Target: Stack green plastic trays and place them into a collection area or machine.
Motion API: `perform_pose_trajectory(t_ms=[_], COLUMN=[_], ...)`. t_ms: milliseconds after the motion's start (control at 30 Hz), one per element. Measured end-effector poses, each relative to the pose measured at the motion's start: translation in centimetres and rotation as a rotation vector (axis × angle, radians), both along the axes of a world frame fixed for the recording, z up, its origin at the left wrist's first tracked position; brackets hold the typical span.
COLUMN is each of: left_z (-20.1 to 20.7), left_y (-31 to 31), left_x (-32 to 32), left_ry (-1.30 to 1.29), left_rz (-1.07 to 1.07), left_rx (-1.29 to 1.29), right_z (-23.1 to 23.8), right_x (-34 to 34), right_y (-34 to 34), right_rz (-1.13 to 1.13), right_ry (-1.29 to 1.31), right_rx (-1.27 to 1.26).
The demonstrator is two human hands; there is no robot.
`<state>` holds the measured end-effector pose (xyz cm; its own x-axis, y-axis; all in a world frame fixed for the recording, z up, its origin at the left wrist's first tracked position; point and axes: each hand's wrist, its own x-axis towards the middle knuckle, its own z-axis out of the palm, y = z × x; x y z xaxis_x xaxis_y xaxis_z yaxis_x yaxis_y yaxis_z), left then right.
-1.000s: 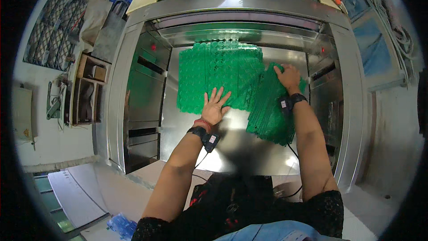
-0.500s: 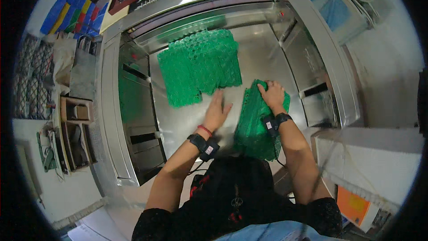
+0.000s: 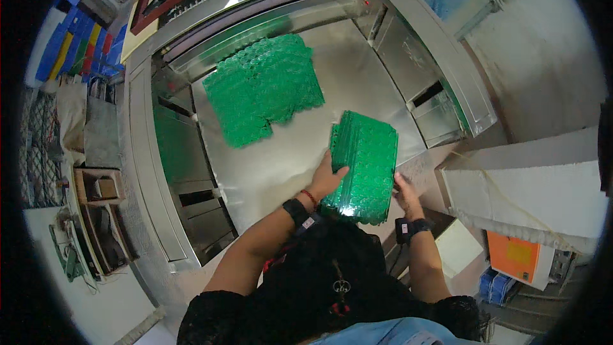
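Note:
A stack of thin, shiny green sheets (image 3: 367, 166) with scalloped edges is held in front of my body, over the near right part of a steel tray. My left hand (image 3: 327, 179) grips its left edge, with the thumb on top and the fingers partly hidden beneath. At the lower right edge, my right hand (image 3: 407, 193) closes on the same stack, fingertips along its side. Farther left on the metal lie more green sheets (image 3: 265, 86), spread in overlapping rows; neither hand touches them.
The steel tray (image 3: 220, 169) has raised metal side frames (image 3: 153, 185) with slots. A white ledge (image 3: 523, 179) stands to the right, near an orange panel (image 3: 513, 255). On the left are a wooden shelf box (image 3: 99, 188) and stacked coloured bins (image 3: 76, 45).
My left hand has moved from near the spread sheets to the stack's left edge. My right hand has slid from its top to its right edge. The stack has turned and been squared up.

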<state>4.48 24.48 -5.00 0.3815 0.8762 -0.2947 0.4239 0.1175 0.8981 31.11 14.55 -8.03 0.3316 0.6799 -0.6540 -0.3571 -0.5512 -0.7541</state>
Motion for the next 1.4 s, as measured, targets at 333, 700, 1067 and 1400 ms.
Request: perform_pose_trajectory(t_ms=[333, 700, 1067, 1400], left_z=[-0.8, 1.0, 1.0, 6.1], left_y=[-0.5, -5.6, -0.7, -0.7], left_x=[4.1, 4.3, 6.2, -6.5], left_ry=[0.108, 0.115, 0.138, 0.171], left_rz=[-0.152, -0.235, -0.271, 0.514], left_rx=[0.061, -0.017, 0.006, 0.503], right_z=[2.2, 6.6, 14.0, 13.7], right_x=[-6.7, -1.1, -6.0, -5.5], right_y=[-0.2, 2.8, 12.5, 14.2], right_rz=[0.011, 0.497, 1.542, 1.307], right_ry=[0.318, -0.382, -1.699, -1.578], right_rx=[0.072, 0.211, 0.398, 0.481])
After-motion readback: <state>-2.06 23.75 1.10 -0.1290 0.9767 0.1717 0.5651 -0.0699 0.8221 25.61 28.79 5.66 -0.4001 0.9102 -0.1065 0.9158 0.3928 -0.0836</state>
